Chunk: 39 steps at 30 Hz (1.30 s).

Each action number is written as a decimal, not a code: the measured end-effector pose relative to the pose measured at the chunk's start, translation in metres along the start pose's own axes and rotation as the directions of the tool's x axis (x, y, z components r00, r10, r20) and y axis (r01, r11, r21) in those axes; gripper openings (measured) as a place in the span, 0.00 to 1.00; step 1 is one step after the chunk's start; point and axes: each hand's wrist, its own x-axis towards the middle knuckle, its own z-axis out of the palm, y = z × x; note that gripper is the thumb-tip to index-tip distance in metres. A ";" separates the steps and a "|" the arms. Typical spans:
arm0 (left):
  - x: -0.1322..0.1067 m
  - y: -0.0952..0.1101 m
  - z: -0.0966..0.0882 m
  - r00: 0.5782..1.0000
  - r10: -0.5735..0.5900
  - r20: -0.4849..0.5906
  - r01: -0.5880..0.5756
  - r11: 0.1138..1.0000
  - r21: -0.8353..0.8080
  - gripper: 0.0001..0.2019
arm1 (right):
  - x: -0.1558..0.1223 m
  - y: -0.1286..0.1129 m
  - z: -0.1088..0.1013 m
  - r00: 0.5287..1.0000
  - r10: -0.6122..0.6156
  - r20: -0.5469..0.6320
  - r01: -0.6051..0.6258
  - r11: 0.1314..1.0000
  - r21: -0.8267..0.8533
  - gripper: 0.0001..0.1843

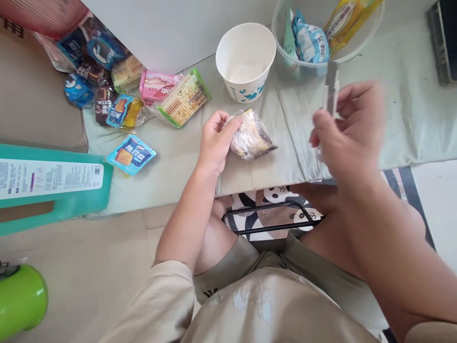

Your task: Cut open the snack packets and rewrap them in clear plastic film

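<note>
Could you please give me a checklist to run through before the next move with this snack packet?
1. The left hand grips the packet: ok.
2. The packet rests on the table: ok.
3. The right hand pinches the strip, apart from the packet: ok, though blurred.
4. The packet is open: cannot tell.
5. The cup stands upright just behind the packet, not touching it: ok.
</note>
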 end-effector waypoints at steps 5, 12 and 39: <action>0.000 -0.009 -0.006 0.998 0.049 0.043 -0.056 0.984 0.169 0.18 | -0.021 -0.005 0.026 0.887 0.199 0.416 -0.232 0.972 0.030 0.10; -0.006 -0.005 -0.005 0.997 0.043 0.058 -0.055 0.973 0.226 0.16 | -0.025 -0.005 0.030 0.756 0.361 0.545 -0.451 0.892 0.035 0.17; -0.015 -0.001 -0.001 0.991 0.121 0.062 -0.127 0.987 0.097 0.10 | -0.029 -0.011 0.033 0.689 0.499 0.525 -0.540 0.837 -0.087 0.22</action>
